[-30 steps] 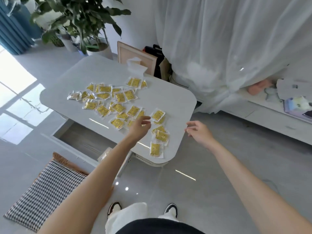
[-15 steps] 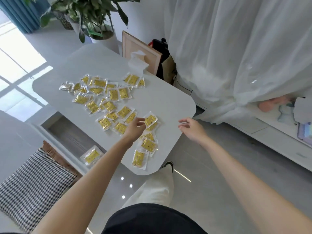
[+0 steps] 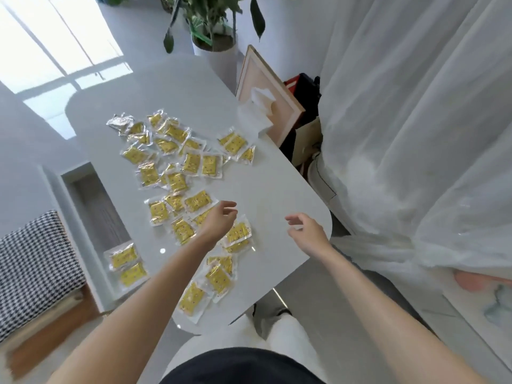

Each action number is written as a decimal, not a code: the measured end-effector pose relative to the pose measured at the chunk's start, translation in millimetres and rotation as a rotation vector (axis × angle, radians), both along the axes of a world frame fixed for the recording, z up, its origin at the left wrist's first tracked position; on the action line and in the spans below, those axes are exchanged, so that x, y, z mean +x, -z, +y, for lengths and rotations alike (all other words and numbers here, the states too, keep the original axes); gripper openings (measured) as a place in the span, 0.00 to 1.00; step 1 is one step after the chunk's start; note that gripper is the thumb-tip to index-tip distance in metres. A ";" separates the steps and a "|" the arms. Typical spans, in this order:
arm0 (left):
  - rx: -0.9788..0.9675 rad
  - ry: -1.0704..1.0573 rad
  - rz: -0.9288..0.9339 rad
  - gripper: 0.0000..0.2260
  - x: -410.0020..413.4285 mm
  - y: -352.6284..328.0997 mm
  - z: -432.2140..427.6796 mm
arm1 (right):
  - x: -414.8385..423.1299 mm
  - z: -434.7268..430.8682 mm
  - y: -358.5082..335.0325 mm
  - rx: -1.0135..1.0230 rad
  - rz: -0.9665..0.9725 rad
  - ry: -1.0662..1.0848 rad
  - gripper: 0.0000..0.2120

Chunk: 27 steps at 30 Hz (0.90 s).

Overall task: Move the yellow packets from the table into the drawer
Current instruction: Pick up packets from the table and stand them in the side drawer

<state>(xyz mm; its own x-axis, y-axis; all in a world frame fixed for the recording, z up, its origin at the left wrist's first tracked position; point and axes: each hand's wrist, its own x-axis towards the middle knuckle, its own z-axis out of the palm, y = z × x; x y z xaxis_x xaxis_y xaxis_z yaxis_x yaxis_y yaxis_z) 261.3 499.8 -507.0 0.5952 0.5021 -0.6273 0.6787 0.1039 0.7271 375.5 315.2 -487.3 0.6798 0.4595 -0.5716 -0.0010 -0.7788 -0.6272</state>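
Observation:
Several yellow packets (image 3: 177, 180) in clear wrap lie scattered over the white rounded table (image 3: 271, 189). Two more yellow packets (image 3: 126, 263) lie below the table's left edge, in what looks like the open drawer (image 3: 91, 206). My left hand (image 3: 220, 220) hovers over the packets near the table's middle, fingers curled and apart, holding nothing. My right hand (image 3: 306, 234) hangs open above the bare right part of the table, near its edge. A yellow packet (image 3: 238, 234) lies just under my left wrist.
A tissue box (image 3: 256, 106) sits at the table's far right edge. A framed board (image 3: 266, 87) leans behind it, and a potted plant (image 3: 214, 37) stands beyond. White curtains (image 3: 415, 120) hang at the right. A checkered mat (image 3: 36, 267) lies on the floor at left.
I have stepped closer, so the view now looks more steeply down on the table. Both hands have moved forward over the tabletop. Two packets now show in the drawer instead of one.

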 end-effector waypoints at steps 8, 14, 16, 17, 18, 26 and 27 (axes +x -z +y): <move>0.030 -0.290 0.009 0.14 51.5 23.3 19.8 | 101.9 60.4 35.6 -0.017 0.061 -0.210 0.16; 0.077 -0.475 0.032 0.14 103.8 42.3 34.5 | 178.1 109.3 64.7 -0.031 0.069 -0.408 0.19; 0.100 -0.526 0.030 0.15 125.0 51.8 40.5 | 202.4 130.1 77.6 -0.037 0.038 -0.464 0.21; 0.106 -0.538 0.024 0.16 133.5 55.3 43.1 | 212.1 140.8 83.5 -0.040 0.020 -0.487 0.22; 0.108 -0.543 0.019 0.16 143.0 60.4 46.4 | 221.9 151.9 90.7 -0.042 0.006 -0.507 0.22; 0.148 -0.534 0.083 0.18 193.3 144.5 95.8 | 265.9 238.6 193.4 -0.071 -0.103 -0.723 0.25; 0.160 -0.529 0.098 0.19 196.2 158.9 101.0 | 267.9 248.9 210.0 -0.075 -0.130 -0.767 0.26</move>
